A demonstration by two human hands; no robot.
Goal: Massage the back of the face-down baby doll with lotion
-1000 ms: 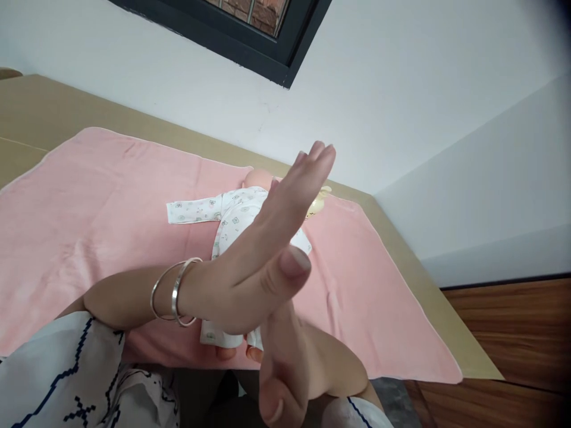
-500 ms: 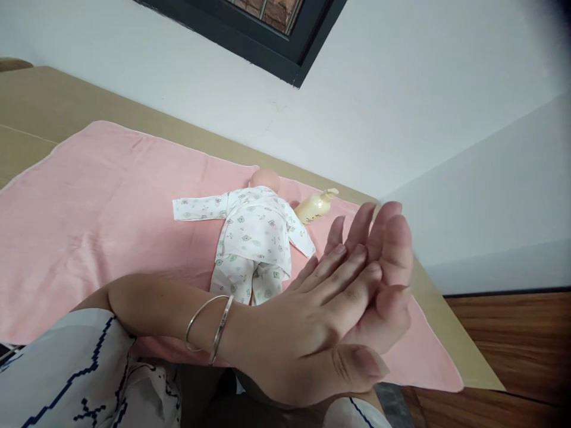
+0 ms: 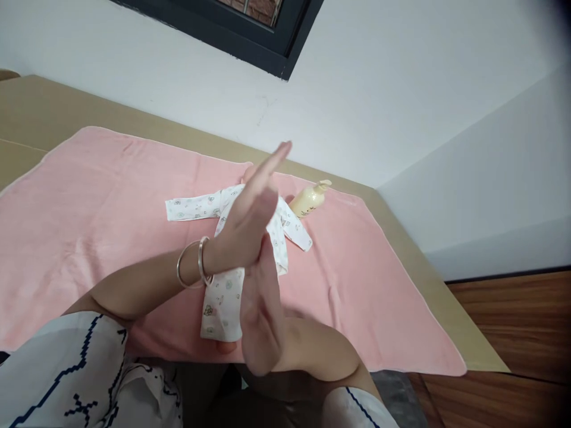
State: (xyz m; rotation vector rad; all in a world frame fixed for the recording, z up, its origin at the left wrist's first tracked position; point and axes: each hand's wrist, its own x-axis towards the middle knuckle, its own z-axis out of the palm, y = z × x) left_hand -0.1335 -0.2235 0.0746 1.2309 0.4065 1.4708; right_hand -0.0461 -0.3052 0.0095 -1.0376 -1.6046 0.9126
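Note:
My left hand (image 3: 247,220), with two bangles on its wrist, is held flat with straight fingers and lies palm to palm across my right hand (image 3: 261,315), which is also flat. Neither hand holds anything. Both hover above a baby doll (image 3: 223,285) in white printed clothes, lying on a pink towel (image 3: 89,214); the hands hide most of its body and head. A small pale yellow pump bottle (image 3: 307,200) lies on the towel just right of the doll.
The towel covers a tan table (image 3: 40,113) set against a white wall. A dark window frame (image 3: 232,27) is above. Wooden floor (image 3: 513,351) shows at the right. My patterned white sleeves are at the bottom.
My hands have slid against each other: from lying stacked to the right of the doll, they have swung back over it, the left fingers now pointing up and away.

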